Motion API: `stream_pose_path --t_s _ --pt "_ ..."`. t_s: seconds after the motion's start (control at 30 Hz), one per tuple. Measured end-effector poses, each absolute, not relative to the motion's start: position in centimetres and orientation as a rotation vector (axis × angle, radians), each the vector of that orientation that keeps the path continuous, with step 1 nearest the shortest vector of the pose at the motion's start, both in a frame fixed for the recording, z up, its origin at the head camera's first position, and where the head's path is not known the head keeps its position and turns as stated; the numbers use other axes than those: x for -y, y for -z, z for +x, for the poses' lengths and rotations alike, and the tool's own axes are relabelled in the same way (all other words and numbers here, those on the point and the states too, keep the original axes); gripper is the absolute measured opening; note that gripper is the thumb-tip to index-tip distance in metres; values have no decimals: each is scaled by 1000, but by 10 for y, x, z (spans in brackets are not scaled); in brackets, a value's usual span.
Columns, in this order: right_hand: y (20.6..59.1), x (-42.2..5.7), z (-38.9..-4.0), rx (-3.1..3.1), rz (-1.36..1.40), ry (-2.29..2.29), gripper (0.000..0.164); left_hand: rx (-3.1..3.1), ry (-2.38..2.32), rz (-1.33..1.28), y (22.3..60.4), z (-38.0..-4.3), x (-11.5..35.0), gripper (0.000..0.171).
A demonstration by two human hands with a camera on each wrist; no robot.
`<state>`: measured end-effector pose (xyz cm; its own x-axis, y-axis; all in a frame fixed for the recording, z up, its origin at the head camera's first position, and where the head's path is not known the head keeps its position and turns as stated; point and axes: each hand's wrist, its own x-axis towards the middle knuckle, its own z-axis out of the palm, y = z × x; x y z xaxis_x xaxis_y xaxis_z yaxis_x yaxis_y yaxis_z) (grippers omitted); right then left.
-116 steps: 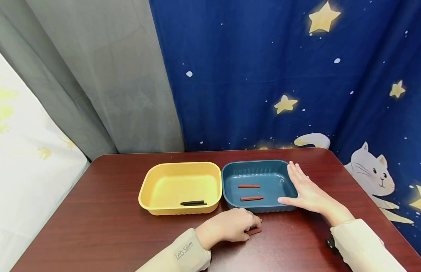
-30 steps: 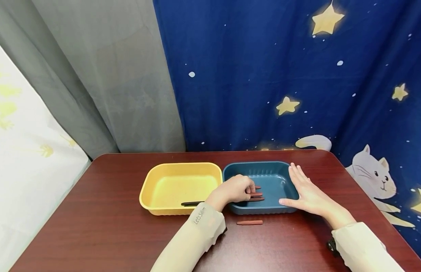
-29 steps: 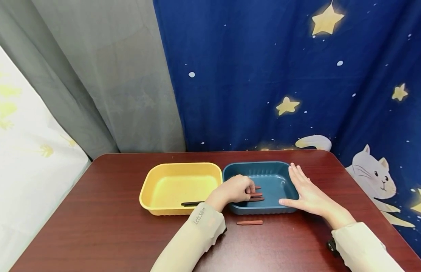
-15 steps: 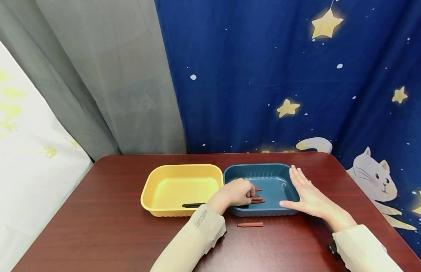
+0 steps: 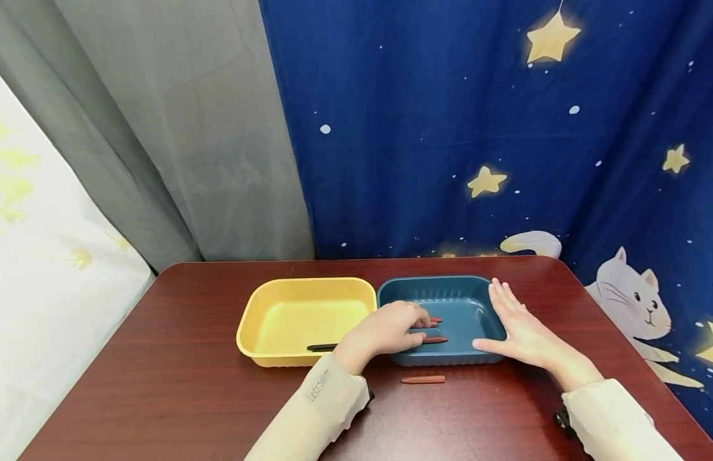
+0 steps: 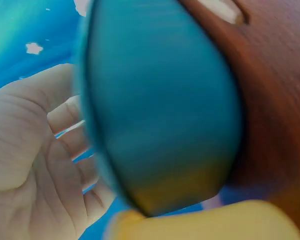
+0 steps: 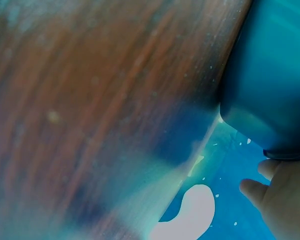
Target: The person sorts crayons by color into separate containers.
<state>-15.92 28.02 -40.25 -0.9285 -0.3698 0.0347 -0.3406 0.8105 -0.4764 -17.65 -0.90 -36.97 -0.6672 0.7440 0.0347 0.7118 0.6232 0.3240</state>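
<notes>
My left hand (image 5: 385, 330) is over the left part of the blue tray (image 5: 437, 278), its thumb parted from the fingers. Beside its fingertips lie reddish-brown crayons: one (image 5: 434, 340) near the thumb and others (image 5: 434, 319) farther back, partly covered by the hand. In the left wrist view the left palm (image 6: 30, 160) shows, with loosely bent fingers partly behind the tray's rim. My right hand (image 5: 523, 330) touches the tray's right rim with straight, spread fingers. Another reddish-brown crayon (image 5: 423, 380) lies on the table in front of the tray.
A yellow tray (image 5: 304, 301) stands against the blue one on the left, with black crayons (image 5: 322, 347) near its front wall. The brown table (image 5: 178, 358) has its far edge by the curtains (image 5: 402, 128).
The left hand gripped a crayon on the table, carried it into the blue tray, and has now let go, thumb and fingers parting as it shifts left. The right hand stays at the rim.
</notes>
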Motion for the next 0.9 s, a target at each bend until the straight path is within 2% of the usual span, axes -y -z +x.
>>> stream_pose_path --t_s 0.37,0.6,0.9 --pt "403 -281 -161 -2929 -577 754 117 -2801 -427 1401 342 -132 26 16" --pt "399 -282 -159 -2930 -568 759 117 -2677 -489 1491 350 -116 24 14" --pt "401 -280 -160 -2937 -584 756 117 -2578 -492 1429 369 -107 30 23"
